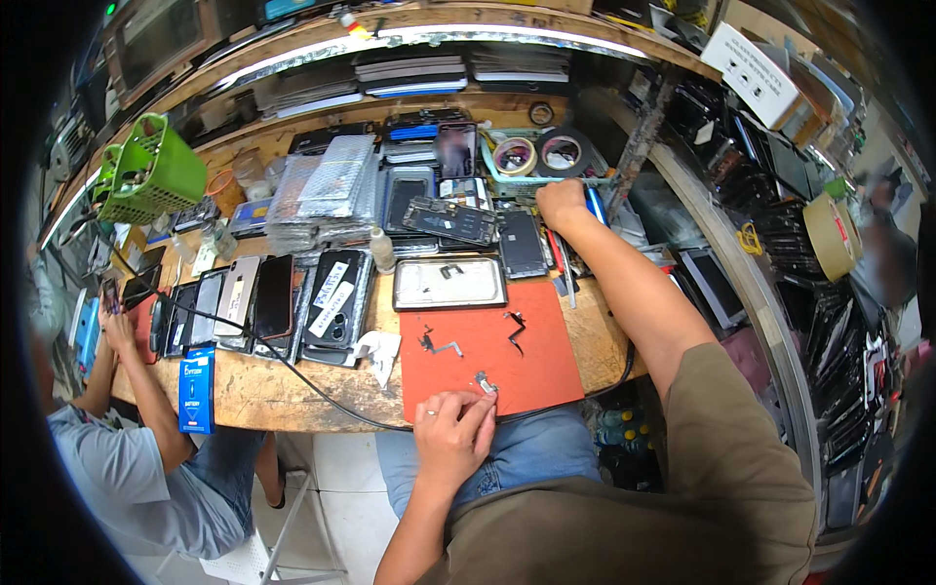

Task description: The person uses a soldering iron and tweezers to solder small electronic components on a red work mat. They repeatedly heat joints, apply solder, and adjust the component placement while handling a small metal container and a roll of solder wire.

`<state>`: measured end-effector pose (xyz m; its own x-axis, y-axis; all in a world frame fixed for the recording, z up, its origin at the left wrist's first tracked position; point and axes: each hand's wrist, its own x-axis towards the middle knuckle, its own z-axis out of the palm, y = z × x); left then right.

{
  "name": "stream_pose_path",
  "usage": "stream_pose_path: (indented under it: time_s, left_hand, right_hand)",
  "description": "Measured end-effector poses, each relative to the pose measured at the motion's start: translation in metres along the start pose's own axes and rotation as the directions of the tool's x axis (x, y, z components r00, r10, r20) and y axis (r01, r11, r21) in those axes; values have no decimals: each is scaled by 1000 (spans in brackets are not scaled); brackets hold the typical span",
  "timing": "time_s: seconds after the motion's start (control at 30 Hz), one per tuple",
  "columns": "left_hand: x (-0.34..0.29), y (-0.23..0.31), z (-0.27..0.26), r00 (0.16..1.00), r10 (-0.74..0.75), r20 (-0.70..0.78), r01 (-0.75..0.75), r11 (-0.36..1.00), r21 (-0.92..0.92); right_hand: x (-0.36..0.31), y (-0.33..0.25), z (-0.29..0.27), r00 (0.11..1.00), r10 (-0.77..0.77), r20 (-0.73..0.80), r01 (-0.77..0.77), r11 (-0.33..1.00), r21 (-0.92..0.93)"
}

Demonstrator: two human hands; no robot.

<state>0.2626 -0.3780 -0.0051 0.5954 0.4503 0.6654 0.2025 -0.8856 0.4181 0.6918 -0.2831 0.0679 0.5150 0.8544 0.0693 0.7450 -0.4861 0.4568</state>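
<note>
My left hand (454, 435) is at the near edge of an orange-red work mat (546, 351), fingers bent together, with a small silvery phone part (487, 386) at the fingertips. Further up the mat lie a dark flex cable with a pale blue tail (444, 347) and a thin black flex cable (515, 334). My right arm stretches to the back right, where my right hand (564, 202) is closed beside a turquoise tray (507, 178). Long slim tools, one of them red (558, 252), lie just below that hand. Whatever its fingers hold is hidden.
Beyond the mat sits a phone frame (449, 284), with opened phones (448, 220) behind it. A dropper bottle (381, 251), bubble-wrapped stacks (327, 185) and several phones (273, 297) stand left. A black cable (292, 363) crosses the bench. Another person (146, 468) works at far left.
</note>
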Motion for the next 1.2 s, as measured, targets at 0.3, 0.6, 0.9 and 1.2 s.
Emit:
stream_pose_path:
  time_s: [0.3,0.6,0.9,1.2]
  left_hand:
    - [1,-2,0,1000,22,-19,-22,999,-27]
    - [7,3,1,997,-64,-32,62,996,-61]
    - [121,-91,-24,923,-309,-229,327,944,46]
    - [184,-148,0,930,-355,-100,366,858,359]
  right_hand:
    - [-15,17,-19,968,250,-37,-205,863,461]
    - [-27,12,-31,774,275,-570,252,693,676]
    - [-102,-3,-90,603,223,-766,535,599,596]
    - [-207,8,-64,851,125,-510,394,491,777]
